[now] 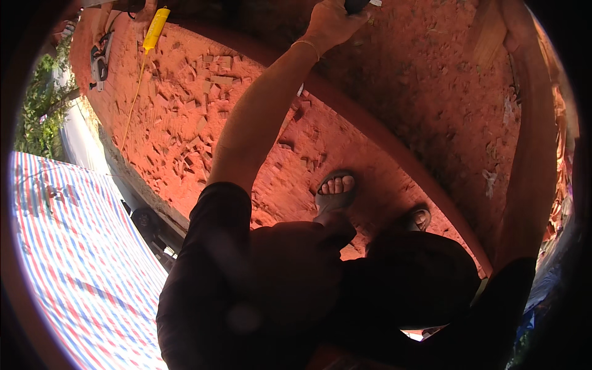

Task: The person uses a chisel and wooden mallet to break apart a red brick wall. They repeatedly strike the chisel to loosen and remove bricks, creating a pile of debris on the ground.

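Observation:
At the top edge, my left hand is closed around a black object. Most of that object lies beyond the picture, so its kind does not show. My right hand is at the upper right, smeared and in shadow over the reddish wooden surface. Its fingers cannot be made out clearly. A long, dark red-brown edge runs diagonally between my arms. Beneath my left forearm, wood chips are scattered over the red ground.
Another person's hands show at the top left, near a grey and black power tool. A yellow cylinder trails a yellow cord. My sandalled foot stands beside the diagonal edge. A striped tarp spreads at lower left.

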Motion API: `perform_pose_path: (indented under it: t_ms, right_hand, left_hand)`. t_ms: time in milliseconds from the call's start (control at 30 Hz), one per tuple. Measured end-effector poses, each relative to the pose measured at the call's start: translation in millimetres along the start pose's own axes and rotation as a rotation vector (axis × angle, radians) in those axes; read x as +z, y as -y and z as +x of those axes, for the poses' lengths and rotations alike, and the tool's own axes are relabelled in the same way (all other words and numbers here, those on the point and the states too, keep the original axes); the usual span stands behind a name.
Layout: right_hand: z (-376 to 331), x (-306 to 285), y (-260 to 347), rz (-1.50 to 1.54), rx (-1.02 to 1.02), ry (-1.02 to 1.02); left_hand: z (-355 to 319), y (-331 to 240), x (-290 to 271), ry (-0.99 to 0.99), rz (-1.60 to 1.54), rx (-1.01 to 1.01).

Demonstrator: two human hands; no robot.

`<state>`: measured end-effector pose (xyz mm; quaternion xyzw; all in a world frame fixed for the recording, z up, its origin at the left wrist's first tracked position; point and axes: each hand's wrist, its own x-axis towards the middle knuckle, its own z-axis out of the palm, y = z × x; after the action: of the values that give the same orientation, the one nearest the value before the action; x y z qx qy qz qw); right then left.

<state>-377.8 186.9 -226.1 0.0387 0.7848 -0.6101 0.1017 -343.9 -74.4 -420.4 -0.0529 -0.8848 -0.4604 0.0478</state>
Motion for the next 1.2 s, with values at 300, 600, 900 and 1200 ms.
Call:
perform_pose_path:
  t_ms: [300,600,900,1200]
  right_hand:
    - [-108.6,-63.0,-88.2,-0.237,0.419,0.124]
    - [-253.1,-54.7,-83.6,0.076,0.589,-0.172]
    - [-307.4,-45.6,-89.0,0.203,0.471,-0.223]
    - [-330.3,-58.3,-132.8,0.39,0.259,-0.113]
  left_hand:
    - [-77.9,-65.9,-62.9,-0.021,-0.197,0.095]
    - [-129.3,-105.3,-140.9,-0.172,-0.34,-0.217]
    - [-77.7,-106.3,-45.9,-0.362,-0.329,0.077]
    - [-85.4,-183.0,-3.0,-0.074,-0.057,0.225]
